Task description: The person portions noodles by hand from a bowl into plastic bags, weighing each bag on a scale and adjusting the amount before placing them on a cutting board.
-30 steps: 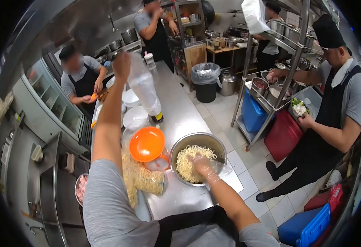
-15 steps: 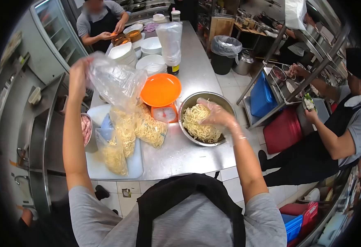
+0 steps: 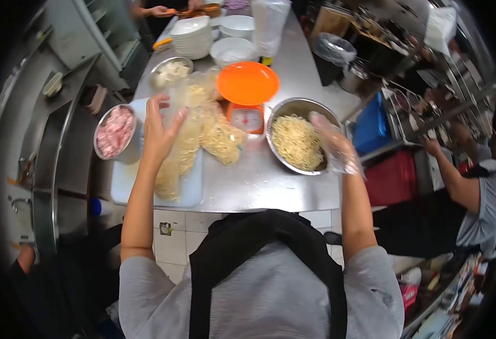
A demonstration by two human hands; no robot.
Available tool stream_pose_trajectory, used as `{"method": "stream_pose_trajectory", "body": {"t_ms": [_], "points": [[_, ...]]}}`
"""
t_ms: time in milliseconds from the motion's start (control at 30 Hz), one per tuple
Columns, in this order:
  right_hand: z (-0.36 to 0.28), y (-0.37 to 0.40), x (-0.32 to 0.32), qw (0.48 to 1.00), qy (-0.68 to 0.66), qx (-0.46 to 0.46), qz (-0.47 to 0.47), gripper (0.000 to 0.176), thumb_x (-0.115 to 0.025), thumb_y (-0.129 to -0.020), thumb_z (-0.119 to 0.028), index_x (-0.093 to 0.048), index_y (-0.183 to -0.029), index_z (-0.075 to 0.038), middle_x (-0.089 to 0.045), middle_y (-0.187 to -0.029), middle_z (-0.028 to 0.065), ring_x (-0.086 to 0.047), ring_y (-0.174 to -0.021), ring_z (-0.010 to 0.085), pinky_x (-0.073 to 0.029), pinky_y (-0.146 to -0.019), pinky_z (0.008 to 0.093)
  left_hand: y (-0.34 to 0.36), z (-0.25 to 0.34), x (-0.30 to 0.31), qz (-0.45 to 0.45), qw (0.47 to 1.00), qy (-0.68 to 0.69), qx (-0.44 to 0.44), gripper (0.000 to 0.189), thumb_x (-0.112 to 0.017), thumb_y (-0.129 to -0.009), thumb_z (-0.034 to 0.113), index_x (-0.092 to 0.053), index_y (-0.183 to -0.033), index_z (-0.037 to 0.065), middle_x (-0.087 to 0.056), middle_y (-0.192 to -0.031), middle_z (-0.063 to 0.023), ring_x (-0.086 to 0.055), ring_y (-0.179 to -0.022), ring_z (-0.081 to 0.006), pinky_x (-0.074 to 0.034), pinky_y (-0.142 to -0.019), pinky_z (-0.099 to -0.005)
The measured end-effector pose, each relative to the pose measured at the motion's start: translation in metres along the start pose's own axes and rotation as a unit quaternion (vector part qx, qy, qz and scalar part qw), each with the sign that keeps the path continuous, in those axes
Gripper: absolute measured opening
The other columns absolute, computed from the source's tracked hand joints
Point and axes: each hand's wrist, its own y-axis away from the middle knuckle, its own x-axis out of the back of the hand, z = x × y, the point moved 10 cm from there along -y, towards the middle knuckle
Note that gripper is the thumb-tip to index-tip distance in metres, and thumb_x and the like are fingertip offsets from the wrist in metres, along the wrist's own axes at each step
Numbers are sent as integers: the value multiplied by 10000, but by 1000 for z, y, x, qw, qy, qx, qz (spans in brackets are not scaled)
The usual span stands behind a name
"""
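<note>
My left hand is bare, its thumb and fingers apart, beside clear plastic bags of noodles; no grip on the plastic shows. These bags lie partly on a pale cutting board. My right hand, in a clear plastic glove, is at the right side of a steel bowl, fingers extended and slightly blurred. Loose yellow noodles fill much of that bowl. Between the bags and the bowl stands an orange kitchen scale with an orange pan on top.
Left of the board is a container of raw pinkish meat. Behind it sits a bowl of pale pieces. White bowls are stacked at the back, near another person's hands. A co-worker stands at the right.
My left hand has come down and let go of the raised plastic bag. My right hand has drawn back from the noodles toward the bowl's right rim. The view has shifted.
</note>
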Motion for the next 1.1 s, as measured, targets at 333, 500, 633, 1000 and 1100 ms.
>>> {"method": "stream_pose_trajectory", "body": {"t_ms": [333,500,633,1000,1100], "points": [[-56,-30,-51,954,247,168,-20,473,-686,-659,-273,-595,-1074,-64,-610,-1062,121,-563,-1024,259,-420,-900,352,11,-28,-23,-72,996,-57,2,157,-550,-760,-28,-601,-906,2,-522,-1094,-154,-586,-839,-211,-489,-670,-285],[-42,16,-43,946,301,120,-19,586,-708,-639,-274,-533,-1168,-93,-521,-1186,167,-522,-1080,290,-410,-917,374,15,-54,-26,-58,997,-37,26,221,-545,-760,-25,-612,-962,32,-567,-1035,-142,-592,-805,-184,-480,-665,-282],[-18,14,-66,912,401,47,-69,802,-760,-592,-212,-398,-1303,-136,-351,-1354,178,-437,-1174,320,-370,-975,370,13,-54,-24,-64,991,11,113,200,-528,-734,-30,-598,-920,-17,-584,-975,-174,-593,-756,-305,-471,-683,-336],[-99,35,25,996,-18,84,-39,549,-650,-621,-39,-547,-1160,-50,-647,-883,70,-601,-738,147,-479,-672,259,-10,-10,22,28,964,-265,-7,269,-495,-708,-57,-603,-948,1,-563,-1053,-167,-559,-855,-342,-439,-768,-393],[-119,49,24,997,-16,73,-16,556,-641,-627,-7,-525,-1169,-40,-629,-918,101,-595,-776,173,-476,-720,271,-26,25,22,30,943,-314,-108,352,-495,-727,-63,-578,-1055,34,-557,-1106,-140,-566,-825,-329,-444,-772,-379]]}}
